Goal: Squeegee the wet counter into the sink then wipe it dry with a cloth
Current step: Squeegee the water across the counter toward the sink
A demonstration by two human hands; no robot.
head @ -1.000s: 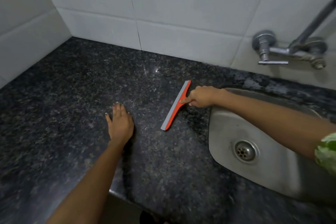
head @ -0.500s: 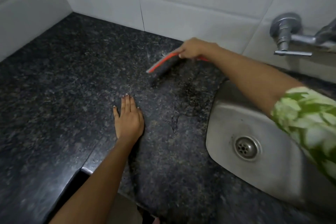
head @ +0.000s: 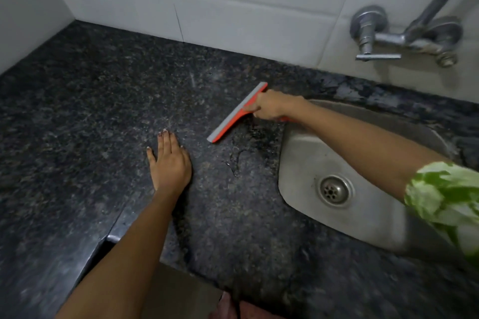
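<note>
The right hand [head: 268,105] is closed around the handle of the orange plastic squeegee with a grey rubber blade [head: 234,114], fingers curled tight. The blade rests on the dark speckled granite counter [head: 77,116], just left of the stainless steel sink [head: 363,210]. A wet patch [head: 248,142] lies between blade and sink. The left hand [head: 169,163] lies flat on the counter, nearer and left of the squeegee, fingers extended and pressed together, thumb apart.

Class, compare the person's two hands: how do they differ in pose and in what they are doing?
The left hand lies flat, fingers spread, empty; the right hand is curled around the orange squeegee with grey blade. Left is farther from the steel sink; right is beside its rim. Both rest over the dark speckled granite counter.
</note>
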